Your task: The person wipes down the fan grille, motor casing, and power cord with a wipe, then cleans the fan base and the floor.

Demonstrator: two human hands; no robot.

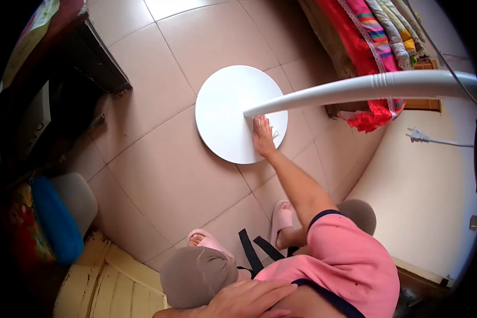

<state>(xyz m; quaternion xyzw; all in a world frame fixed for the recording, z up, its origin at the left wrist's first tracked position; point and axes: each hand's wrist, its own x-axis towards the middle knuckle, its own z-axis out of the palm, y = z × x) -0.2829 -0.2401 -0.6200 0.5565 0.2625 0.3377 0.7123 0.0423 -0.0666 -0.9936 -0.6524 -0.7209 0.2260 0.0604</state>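
Note:
A white round base (222, 114) lies on the tiled floor, with a thick white pole (350, 87) rising from it toward the right edge of the head view. My right hand (262, 137) presses on the base beside the pole's foot, fingers close together. A crumpled white piece, like a tissue or cloth (274, 132), pokes out beside and under its fingers. Near the bottom edge my left hand (249, 298) rests flat by the pink clothing, fingers stretched out and holding nothing. What the pole carries at its upper end cannot be made out.
A white plug (420, 135) on a cord hangs at right before a pale panel (397, 185). Folded bedding and red fabric (371, 114) hang at upper right. Dark furniture (103, 53) stands at left, near a blue item (58, 220). A worn yellow wooden piece (111, 281) is lower left.

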